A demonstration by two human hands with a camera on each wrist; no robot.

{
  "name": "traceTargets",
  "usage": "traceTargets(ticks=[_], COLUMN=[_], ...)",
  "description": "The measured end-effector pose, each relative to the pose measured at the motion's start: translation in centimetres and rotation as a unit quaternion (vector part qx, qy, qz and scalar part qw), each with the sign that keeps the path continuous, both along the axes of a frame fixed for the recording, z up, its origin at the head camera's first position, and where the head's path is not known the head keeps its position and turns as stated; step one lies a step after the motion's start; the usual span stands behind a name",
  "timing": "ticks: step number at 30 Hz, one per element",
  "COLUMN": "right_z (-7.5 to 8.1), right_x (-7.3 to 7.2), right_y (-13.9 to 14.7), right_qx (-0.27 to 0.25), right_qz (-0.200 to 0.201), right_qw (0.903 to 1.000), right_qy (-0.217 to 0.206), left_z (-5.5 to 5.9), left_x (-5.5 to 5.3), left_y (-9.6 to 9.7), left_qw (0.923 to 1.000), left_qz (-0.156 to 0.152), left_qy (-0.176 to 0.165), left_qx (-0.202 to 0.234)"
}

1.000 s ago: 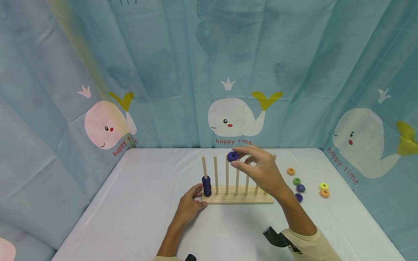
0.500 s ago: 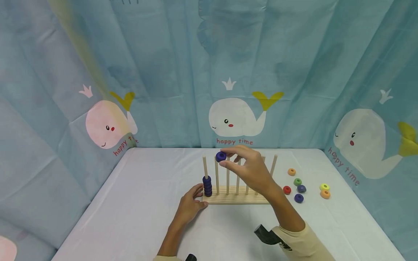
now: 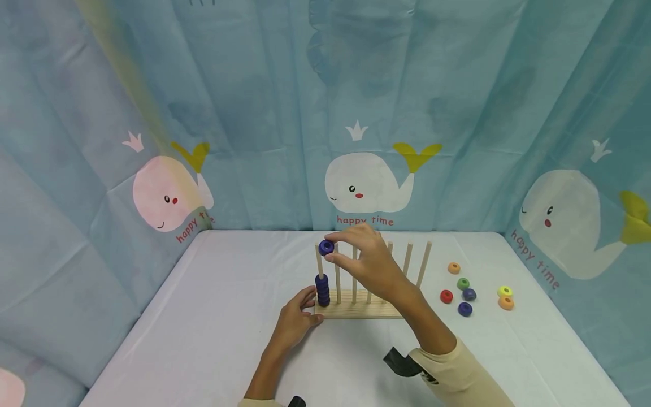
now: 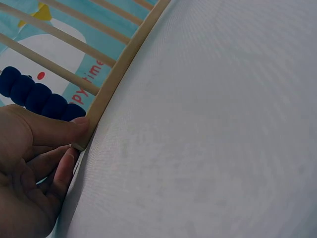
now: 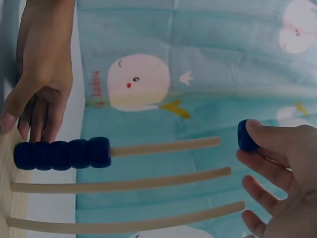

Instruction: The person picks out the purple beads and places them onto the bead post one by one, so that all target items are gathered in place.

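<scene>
My right hand (image 3: pixel 367 261) pinches a dark blue bead (image 3: pixel 326 247) between thumb and fingertips. In the right wrist view that bead (image 5: pixel 246 136) is just past the tip of the leftmost peg (image 5: pixel 166 147), with a small gap between. Lower on the same peg sits a stack of several blue beads (image 3: pixel 322 290). The wooden peg rack (image 3: pixel 356 310) stands upright on the table, its other visible pegs bare. At the rack's left end my left hand (image 3: pixel 296 317) grips the base, thumb on one side and fingers on the other, as the left wrist view also shows.
Loose beads lie on the white table (image 3: pixel 224 339) right of the rack: red (image 3: pixel 446 297), green (image 3: pixel 463 284), two blue, two orange and a yellow one (image 3: pixel 505 291). A blue curtain (image 3: pixel 264 141) with printed whales hangs behind the table.
My right hand has carried the blue bead leftward, from over the middle pegs to the top of the leftmost peg. The red bead has come into sight. My left hand stays put.
</scene>
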State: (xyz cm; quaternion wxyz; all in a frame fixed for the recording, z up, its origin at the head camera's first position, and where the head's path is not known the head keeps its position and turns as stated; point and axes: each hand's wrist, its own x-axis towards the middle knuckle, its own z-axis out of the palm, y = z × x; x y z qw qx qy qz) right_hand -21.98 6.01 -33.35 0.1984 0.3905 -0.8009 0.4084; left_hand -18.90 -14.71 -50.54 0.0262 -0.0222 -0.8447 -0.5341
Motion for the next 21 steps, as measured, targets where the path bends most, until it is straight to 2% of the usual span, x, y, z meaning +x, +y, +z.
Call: traceTargets(ticks=[7, 21], right_z=[-0.3, -0.3], right_x=[-0.4, -0.9], right_y=[-1.0, -2.0], right_qx=[0.024, 0.026], right_qz=[-0.012, -0.028], right_qw=[0.9996, 0.9989], right_qy=[-0.010, -0.028], left_z=[0.0, 0.1], left_x=[0.0, 0.2], left_y=[0.0, 0.1], left_qw=[1.0000, 1.0000], left_qz=[0.005, 0.002], left_qy=[-0.006, 0.002], left_qx=[-0.002, -0.001])
